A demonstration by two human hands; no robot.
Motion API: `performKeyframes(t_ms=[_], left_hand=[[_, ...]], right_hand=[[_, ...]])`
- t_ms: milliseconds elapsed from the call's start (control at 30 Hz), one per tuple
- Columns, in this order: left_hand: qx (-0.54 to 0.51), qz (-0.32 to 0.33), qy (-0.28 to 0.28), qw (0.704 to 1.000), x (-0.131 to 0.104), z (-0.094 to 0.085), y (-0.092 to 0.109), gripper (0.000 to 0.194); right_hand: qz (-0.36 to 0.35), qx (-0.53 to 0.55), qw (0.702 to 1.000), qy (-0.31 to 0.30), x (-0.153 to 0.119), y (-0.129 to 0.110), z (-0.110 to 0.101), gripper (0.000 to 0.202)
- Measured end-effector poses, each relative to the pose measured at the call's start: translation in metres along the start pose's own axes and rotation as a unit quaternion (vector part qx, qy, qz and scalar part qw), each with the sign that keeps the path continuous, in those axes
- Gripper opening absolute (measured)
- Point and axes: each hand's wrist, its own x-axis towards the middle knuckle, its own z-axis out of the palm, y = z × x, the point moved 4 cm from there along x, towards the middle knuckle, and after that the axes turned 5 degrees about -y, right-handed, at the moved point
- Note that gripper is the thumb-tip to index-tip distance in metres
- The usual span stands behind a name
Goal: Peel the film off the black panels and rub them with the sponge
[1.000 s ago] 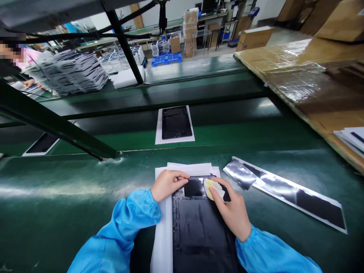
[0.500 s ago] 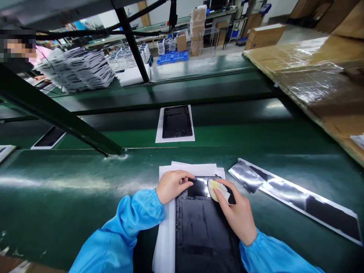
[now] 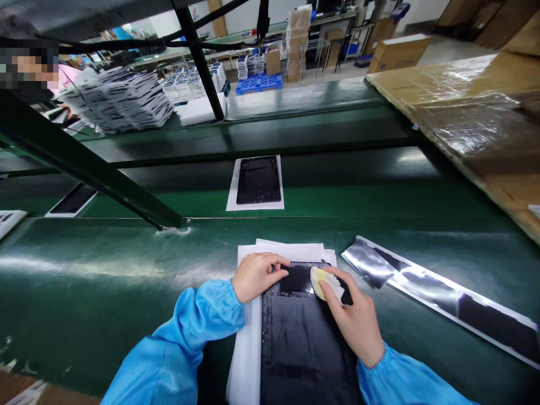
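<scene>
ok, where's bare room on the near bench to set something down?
Bare green bench left of the left hand, up to the slanted frame bar. Crowded by the right hand: black panel, white sheets, long silver strip.

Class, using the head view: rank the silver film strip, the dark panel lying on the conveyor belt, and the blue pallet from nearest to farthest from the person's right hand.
From the right hand:
1. Silver film strip, on the bench just to its right.
2. Dark panel, ahead on the conveyor belt, on a white sheet.
3. Blue pallet, far back on the floor.
</scene>
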Motion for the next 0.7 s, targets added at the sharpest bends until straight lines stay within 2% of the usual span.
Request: performKeyframes(t_ms=[500, 600, 700], left_hand=[[0.103, 0.023, 0.011, 0.994, -0.005, 0.002, 0.006, 0.020], [0.161, 0.051, 0.013, 0.986, -0.007, 0.004, 0.010, 0.019], [0.265, 0.105, 0.016, 0.958, -0.010, 0.007, 0.019, 0.022]], right_hand=[[0.008, -0.008, 1.000, -0.003, 0.001, -0.001, -0.001, 0.027], [0.004, -0.005, 1.000, 0.000, 0.001, -0.001, -0.001, 0.025], [-0.002, -0.003, 1.000, 0.006, 0.001, -0.002, -0.001, 0.025]])
